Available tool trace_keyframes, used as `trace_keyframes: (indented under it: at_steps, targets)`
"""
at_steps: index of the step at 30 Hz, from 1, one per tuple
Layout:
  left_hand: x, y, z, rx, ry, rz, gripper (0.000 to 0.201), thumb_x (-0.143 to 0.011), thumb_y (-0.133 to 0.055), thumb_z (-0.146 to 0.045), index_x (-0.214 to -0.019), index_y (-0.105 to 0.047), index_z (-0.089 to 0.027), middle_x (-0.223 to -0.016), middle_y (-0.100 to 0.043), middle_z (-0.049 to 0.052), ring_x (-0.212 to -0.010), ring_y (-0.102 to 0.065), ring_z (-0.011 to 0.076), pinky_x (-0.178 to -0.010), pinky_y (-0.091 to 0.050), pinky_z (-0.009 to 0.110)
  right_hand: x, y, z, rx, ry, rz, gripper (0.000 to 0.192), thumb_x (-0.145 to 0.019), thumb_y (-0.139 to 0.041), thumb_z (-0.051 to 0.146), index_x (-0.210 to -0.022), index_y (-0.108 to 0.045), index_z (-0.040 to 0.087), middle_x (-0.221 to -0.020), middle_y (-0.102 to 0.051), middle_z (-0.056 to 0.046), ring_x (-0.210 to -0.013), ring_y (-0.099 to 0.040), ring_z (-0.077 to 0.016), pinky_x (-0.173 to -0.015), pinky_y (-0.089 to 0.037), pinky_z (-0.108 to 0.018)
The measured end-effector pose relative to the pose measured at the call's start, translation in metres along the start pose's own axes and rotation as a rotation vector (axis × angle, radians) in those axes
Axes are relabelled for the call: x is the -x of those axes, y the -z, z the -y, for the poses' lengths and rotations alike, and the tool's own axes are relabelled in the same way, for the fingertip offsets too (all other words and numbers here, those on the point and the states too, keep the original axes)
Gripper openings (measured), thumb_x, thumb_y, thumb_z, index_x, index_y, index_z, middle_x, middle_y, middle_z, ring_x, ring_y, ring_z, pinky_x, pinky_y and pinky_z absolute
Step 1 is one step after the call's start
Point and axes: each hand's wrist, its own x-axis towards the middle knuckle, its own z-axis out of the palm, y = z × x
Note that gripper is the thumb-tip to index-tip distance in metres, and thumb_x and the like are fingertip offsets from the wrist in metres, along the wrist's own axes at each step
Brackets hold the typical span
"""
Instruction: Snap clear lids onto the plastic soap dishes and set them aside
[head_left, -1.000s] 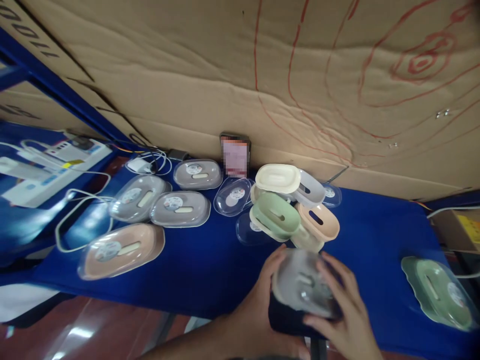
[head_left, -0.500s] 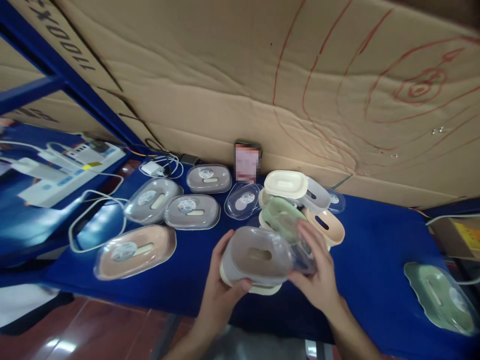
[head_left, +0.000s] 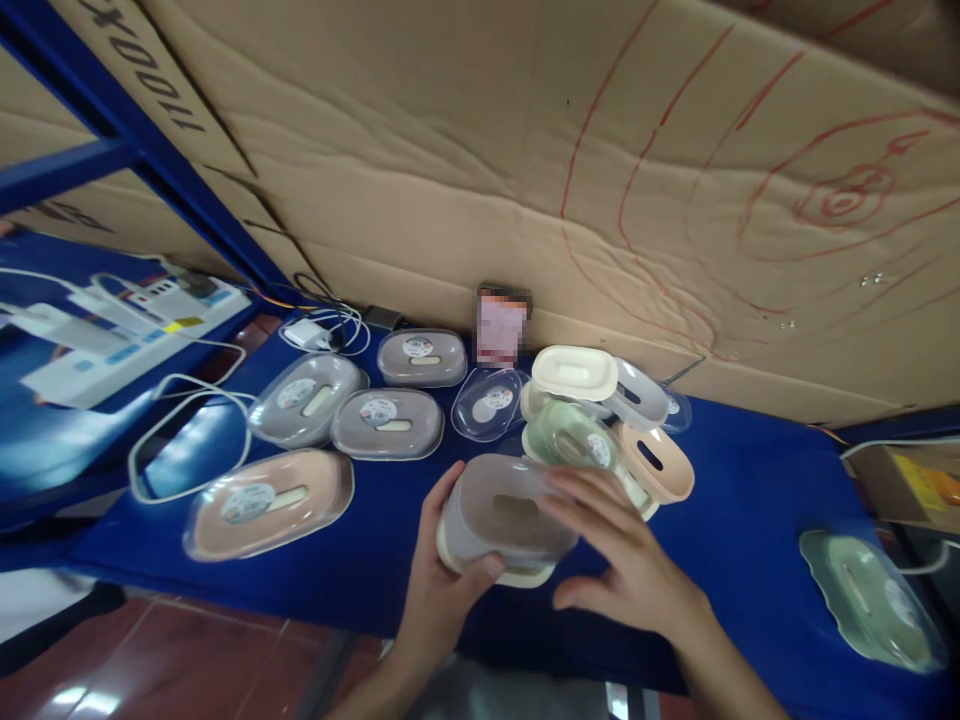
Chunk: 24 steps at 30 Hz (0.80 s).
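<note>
Left hand (head_left: 442,595) is wrapped round the near-left side of the grey box (head_left: 495,500), thumb on the front wall, and carries its weight. Box is held up over the near part of the tabletop (head_left: 375,545), slightly tilted; a cream base (head_left: 529,578) shows under its lower edge. Right hand (head_left: 626,550) isn't clenched: fingers spread over the box's right end, thumb standing off it. Contact looks likely, but can't confirm from this angle.

Step in hand, as judged: clear cover (head_left: 598,450) is off and parked, and the right hand is now on the slotted grey top. Next move seems to call for the left hand holding the body steady while the right gets a firm purchase on the top's rim; a one-sided pull could tip the box.

Cover sits over the green lid (head_left: 544,425) in the loose pile, beside the peach lid (head_left: 671,470) and below the cream tray (head_left: 575,370) in view.

Delta vs half a second ago: right hand had the cover between box and pile; now it has let go of it and shifted onto the box top. Left grip essentially the same. Covered grey units (head_left: 390,425) at left and the peach unit (head_left: 274,500) haven't been disturbed.
</note>
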Motion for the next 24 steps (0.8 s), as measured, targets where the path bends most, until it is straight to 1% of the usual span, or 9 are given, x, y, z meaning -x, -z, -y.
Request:
trace_keyframes:
  at_steps: [3,6,8,11,14,16,19,23,24]
  targets:
    - [-0.003,-0.01,0.0,0.031,-0.034,0.03,0.108,-0.069,-0.1,-0.052,-0.162,-0.047,-0.034,-0.155,-0.064,0.012,-0.129,-0.072,0.037,-0.105,-0.063,0.044,-0.008,0.003,0.016,-0.004,0.073,0.015,0.041,-0.109,-0.062,0.038,-0.148,-0.061,0.025,-0.139,-0.077,-0.005,-0.133,-0.07,-0.0225,-0.114,-0.057,-0.047]
    - [-0.008,-0.015,-0.004,-0.038,-0.071,0.016,0.107,-0.072,-0.099,-0.048,-0.163,-0.047,-0.032,-0.159,-0.061,0.013,-0.137,-0.067,0.039,-0.109,-0.061,0.045,-0.014,0.011,0.007,0.052,0.062,-0.066,0.048,-0.105,-0.066,0.024,-0.152,-0.058,0.026,-0.135,-0.079,-0.004,-0.127,-0.073,-0.0228,-0.12,-0.053,-0.049]
    - [-0.011,-0.016,-0.006,-0.089,-0.06,-0.02,0.096,-0.08,-0.094,-0.046,-0.163,-0.048,-0.031,-0.161,-0.06,0.013,-0.142,-0.063,0.0377,-0.113,-0.058,0.046,-0.019,0.018,-0.015,0.16,0.029,-0.133,0.052,-0.103,-0.07,0.022,-0.153,-0.058,0.027,-0.136,-0.078,-0.005,-0.13,-0.073,-0.025,-0.123,-0.049,-0.052]
    - [-0.012,-0.016,-0.006,-0.101,0.006,-0.09,0.081,-0.09,-0.086,-0.046,-0.161,-0.05,-0.031,-0.159,-0.061,0.012,-0.138,-0.066,0.0332,-0.112,-0.058,0.044,-0.027,0.024,-0.059,0.342,-0.065,-0.166,0.043,-0.104,-0.068,0.022,-0.147,-0.063,0.028,-0.137,-0.078,-0.006,-0.132,-0.071,-0.0264,-0.128,-0.04,-0.055]
    - [-0.01,-0.017,-0.01,-0.066,0.073,-0.15,0.081,-0.089,-0.086,-0.049,-0.16,-0.05,-0.032,-0.153,-0.064,0.01,-0.128,-0.071,0.0296,-0.106,-0.061,0.04,-0.032,0.026,-0.096,0.416,-0.134,-0.129,0.034,-0.107,-0.065,0.027,-0.141,-0.067,0.028,-0.138,-0.077,-0.005,-0.134,-0.069,-0.0271,-0.133,-0.029,-0.058]
    - [-0.009,-0.02,-0.016,-0.001,0.112,-0.178,0.084,-0.087,-0.087,-0.051,-0.16,-0.05,-0.033,-0.15,-0.066,0.009,-0.126,-0.071,0.0291,-0.105,-0.062,0.039,-0.029,0.027,-0.104,0.429,-0.149,-0.124,0.035,-0.108,-0.063,0.031,-0.143,-0.066,0.029,-0.143,-0.074,-0.006,-0.139,-0.065,-0.0291,-0.134,-0.026,-0.06]
    - [-0.01,-0.026,-0.027,0.114,0.166,-0.19,0.086,-0.084,-0.088,-0.051,-0.159,-0.049,-0.035,-0.148,-0.068,0.007,-0.125,-0.072,0.0295,-0.104,-0.062,0.039,-0.02,0.026,-0.082,0.394,-0.116,-0.142,0.043,-0.109,-0.059,0.032,-0.153,-0.059,0.031,-0.151,-0.069,-0.008,-0.145,-0.061,-0.0302,-0.132,-0.031,-0.058]
    - [-0.014,-0.039,-0.037,0.227,0.194,-0.153,0.082,-0.087,-0.084,-0.05,-0.16,-0.049,-0.035,-0.148,-0.068,0.007,-0.127,-0.072,0.0315,-0.105,-0.062,0.042,-0.007,0.017,-0.019,0.193,0.053,0.004,0.062,-0.106,-0.06,0.06,-0.158,-0.054,0.027,-0.149,-0.071,-0.009,-0.14,-0.065,-0.0281,-0.123,-0.049,-0.052]
    - [-0.015,-0.043,-0.038,0.251,0.199,-0.126,0.082,-0.088,-0.082,-0.05,-0.161,-0.048,-0.034,-0.148,-0.068,0.008,-0.128,-0.072,0.0328,-0.106,-0.063,0.044,-0.006,0.013,-0.005,0.177,0.081,0.024,0.062,-0.105,-0.064,0.059,-0.156,-0.056,0.026,-0.146,-0.073,-0.008,-0.137,-0.067,-0.0267,-0.123,-0.05,-0.051]
